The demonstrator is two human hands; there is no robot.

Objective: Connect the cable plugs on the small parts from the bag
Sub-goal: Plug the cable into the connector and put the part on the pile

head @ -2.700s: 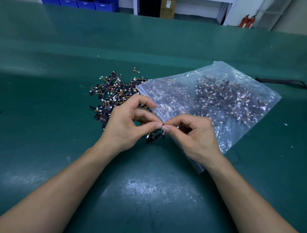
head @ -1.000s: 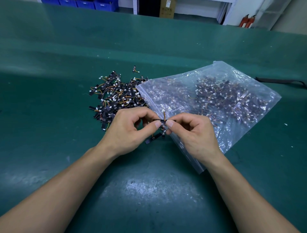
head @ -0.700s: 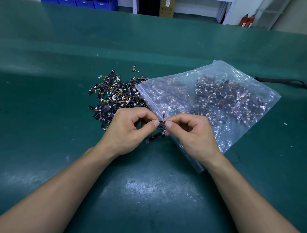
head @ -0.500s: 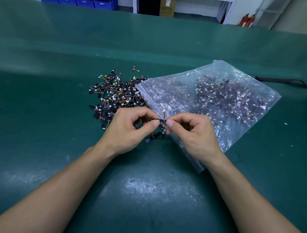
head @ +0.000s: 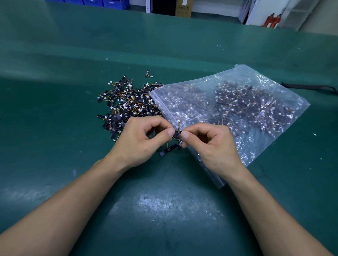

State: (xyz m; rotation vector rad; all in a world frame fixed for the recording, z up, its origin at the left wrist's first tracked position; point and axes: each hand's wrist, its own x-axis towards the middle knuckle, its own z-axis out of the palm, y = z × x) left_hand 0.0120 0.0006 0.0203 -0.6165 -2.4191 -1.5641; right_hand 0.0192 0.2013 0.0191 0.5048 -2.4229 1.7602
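Both hands meet above the green table. My left hand (head: 140, 140) and my right hand (head: 210, 144) pinch the same small black part (head: 177, 133) between thumb and forefinger. Its short orange cable with a white plug (head: 178, 121) sticks up between the fingertips. Another black part (head: 168, 149) lies on the table just below the hands. A pile of loose black parts with cables (head: 126, 104) lies beyond my left hand. The clear plastic bag (head: 237, 106), full of more such parts, lies under and beyond my right hand.
The green table (head: 164, 210) stretches all around. One stray part (head: 147, 73) lies apart behind the pile. A black strap (head: 309, 87) lies at the far right. Blue crates (head: 95, 2), a cardboard box (head: 183, 7) and red extinguishers (head: 272, 20) stand past the table's far edge.
The fingertips first met low with the part hidden between them. They have since lifted slightly and the white plug on its cable now stands up between them. The bag and pile have not moved.
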